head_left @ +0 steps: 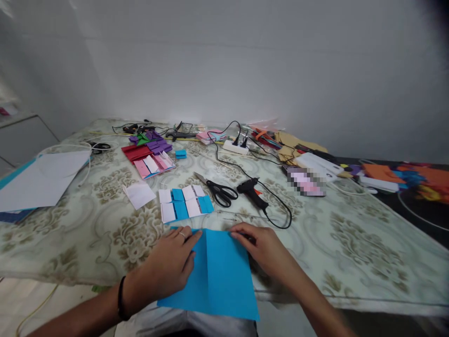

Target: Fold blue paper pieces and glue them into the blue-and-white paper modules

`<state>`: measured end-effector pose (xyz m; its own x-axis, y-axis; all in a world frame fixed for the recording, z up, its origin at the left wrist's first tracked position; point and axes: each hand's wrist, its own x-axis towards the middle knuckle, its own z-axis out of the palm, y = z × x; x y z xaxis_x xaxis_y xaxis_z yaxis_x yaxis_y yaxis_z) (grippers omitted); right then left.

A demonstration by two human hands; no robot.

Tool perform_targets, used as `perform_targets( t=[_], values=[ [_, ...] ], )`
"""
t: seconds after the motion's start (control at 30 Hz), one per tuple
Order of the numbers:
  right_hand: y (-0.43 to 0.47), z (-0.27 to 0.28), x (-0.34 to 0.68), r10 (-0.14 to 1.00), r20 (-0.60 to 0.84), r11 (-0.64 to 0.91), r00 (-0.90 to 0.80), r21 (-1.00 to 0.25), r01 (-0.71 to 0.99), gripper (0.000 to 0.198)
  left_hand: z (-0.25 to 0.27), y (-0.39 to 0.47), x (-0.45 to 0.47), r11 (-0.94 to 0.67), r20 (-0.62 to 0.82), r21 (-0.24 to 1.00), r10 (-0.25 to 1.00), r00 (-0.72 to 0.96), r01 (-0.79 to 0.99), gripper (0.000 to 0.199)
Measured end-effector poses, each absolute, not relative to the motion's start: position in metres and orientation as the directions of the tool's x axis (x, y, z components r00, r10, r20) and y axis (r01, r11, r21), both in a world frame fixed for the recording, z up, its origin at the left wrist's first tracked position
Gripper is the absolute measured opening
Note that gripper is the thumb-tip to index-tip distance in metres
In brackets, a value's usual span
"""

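Observation:
A blue sheet of paper [228, 271] with a vertical crease down its middle lies at the table's front edge, its lower part hanging over my lap. My left hand [173, 257] presses on its upper left part, fingers bent at the top edge; a ring and a dark wristband show on that side. At the upper right corner my right hand [257, 241] pinches the sheet between thumb and fingers. Just beyond the sheet is a folded blue-and-white paper piece [185, 203]. Black-handled scissors [219, 189] and a black glue gun [253, 193] lie behind it.
White sheets [45, 180] are stacked at the left, and a small white paper [139, 194] lies nearer. Folded red, purple and pink papers [150, 150] sit farther back. A white power strip [235, 147] trails black cords. A phone [304, 181] and orange paper pieces [382, 173] are at the right.

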<state>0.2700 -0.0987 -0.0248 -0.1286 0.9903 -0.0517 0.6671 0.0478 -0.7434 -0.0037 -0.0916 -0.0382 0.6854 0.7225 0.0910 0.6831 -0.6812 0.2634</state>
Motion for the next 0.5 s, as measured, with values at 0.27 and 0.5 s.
perform_targets(
  t=[0.27, 0.5],
  values=[
    [-0.106, -0.025, 0.269, 0.998, -0.022, 0.029, -0.064, -0.721, 0.692, 0.032, -0.027, -0.087, 0.009, -0.707, -0.009, 0.158, 0.697, 0.717, 0.690, 0.058],
    [-0.108, -0.029, 0.269, 0.998, -0.013, 0.037, -0.064, -0.694, 0.719, 0.032, -0.030, -0.087, 0.013, -0.721, -0.016, 0.098, 0.688, 0.725, 0.686, 0.064]
  ],
)
